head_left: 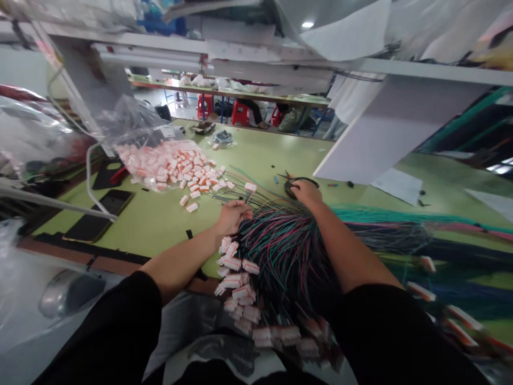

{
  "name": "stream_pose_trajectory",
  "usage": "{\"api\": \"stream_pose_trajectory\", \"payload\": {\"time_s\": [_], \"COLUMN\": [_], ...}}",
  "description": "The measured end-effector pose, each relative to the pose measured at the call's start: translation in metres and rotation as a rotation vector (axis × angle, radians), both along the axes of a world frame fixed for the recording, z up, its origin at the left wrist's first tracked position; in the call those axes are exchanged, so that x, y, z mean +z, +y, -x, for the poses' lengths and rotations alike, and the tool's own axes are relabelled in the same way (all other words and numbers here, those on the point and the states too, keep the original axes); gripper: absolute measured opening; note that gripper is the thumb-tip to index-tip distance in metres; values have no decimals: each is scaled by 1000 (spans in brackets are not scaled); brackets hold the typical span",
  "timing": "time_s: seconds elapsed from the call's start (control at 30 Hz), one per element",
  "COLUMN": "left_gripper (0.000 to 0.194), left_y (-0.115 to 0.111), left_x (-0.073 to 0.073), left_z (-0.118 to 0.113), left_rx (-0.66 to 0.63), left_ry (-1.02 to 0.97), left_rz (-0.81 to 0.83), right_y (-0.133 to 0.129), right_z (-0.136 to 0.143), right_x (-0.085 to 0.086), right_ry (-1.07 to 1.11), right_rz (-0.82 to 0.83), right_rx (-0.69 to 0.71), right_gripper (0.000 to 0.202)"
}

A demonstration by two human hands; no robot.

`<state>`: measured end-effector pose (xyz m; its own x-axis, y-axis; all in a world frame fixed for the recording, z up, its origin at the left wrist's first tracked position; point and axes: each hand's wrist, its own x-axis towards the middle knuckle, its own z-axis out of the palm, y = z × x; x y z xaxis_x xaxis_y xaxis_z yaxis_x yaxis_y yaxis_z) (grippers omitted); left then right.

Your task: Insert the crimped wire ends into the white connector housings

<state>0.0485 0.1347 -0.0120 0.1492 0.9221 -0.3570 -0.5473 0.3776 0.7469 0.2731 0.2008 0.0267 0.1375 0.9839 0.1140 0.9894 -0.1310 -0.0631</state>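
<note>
Between the fingertips of my left hand [235, 215] are thin wires with a white-and-orange connector housing [250, 187] standing above them. Farther right, my right hand [308, 193] is closed at the black-handled scissors [289, 184], which point up and left over the table; its fingers are partly hidden. A thick bundle of green, pink and dark wires [280, 235] lies between my forearms and hangs over the front edge. Many finished ends with white-and-orange connectors [236, 278] dangle near my lap.
A clear bag [136, 139] spills loose connector housings [188, 166] at the left back. A phone [100, 214] lies beneath a white bent rod. More wire bundles [401, 235] stretch right. A shelf [360, 133] support panel stands at the back right; a loaded shelf crosses overhead.
</note>
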Motion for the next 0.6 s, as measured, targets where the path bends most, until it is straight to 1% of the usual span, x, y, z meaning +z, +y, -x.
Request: {"api": "stream_pose_trajectory", "payload": {"time_s": [0.03,0.1,0.2,0.27,0.33,0.43,0.6], "left_gripper": [21,21,22,21,21,20,23], "left_y": [0,-1,-2,-2,-3,-2,-1], "left_x": [1,3,6,7,7,4,-1], "left_z": [0,0,1,1,1,0,-2], "left_rx": [1,8,16,18,22,27,32], "left_ry": [-1,2,15,26,39,64,115], "left_rz": [-3,-6,-4,-10,-21,-47,-93], "right_y": [-2,-10,-32,-46,-58,-68,-77], "right_z": [6,23,52,70,85,101,114], "right_x": [3,10,19,23,25,26,27], "right_ry": [17,86,261,247,164,28,-152], "right_rz": [3,39,139,197,209,176,154], "right_rx": [38,168,465,556,558,515,450], "right_gripper": [37,35,31,27,25,26,25]}}
